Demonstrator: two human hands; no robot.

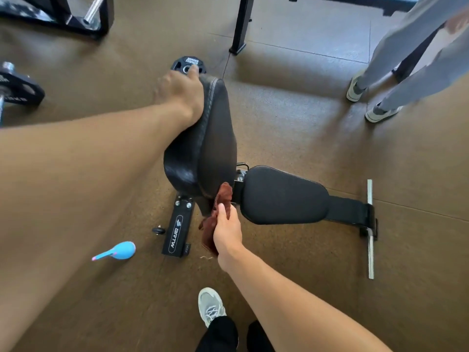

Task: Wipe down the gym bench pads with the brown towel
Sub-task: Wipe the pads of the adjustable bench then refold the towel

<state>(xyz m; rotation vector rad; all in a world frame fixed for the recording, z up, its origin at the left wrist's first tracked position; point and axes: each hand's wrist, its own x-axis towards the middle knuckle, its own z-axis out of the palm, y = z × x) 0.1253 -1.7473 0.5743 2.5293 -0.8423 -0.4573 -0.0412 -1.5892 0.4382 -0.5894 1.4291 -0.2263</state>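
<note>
The gym bench stands on the brown floor with its black back pad [215,138] raised steeply and its black seat pad [281,196] lying flat to the right. My left hand [181,94] grips the top left edge of the back pad. My right hand [227,232] holds the brown towel [223,196] bunched against the lower end of the back pad, near the gap between the two pads. Part of the towel hangs below my hand.
A blue spray bottle [121,251] lies on the floor at the left of the bench base [179,229]. A weight plate [189,64] lies beyond the back pad, a loaded barbell [17,90] at far left. Another person's legs [396,80] stand at upper right. My shoe [210,304] is below.
</note>
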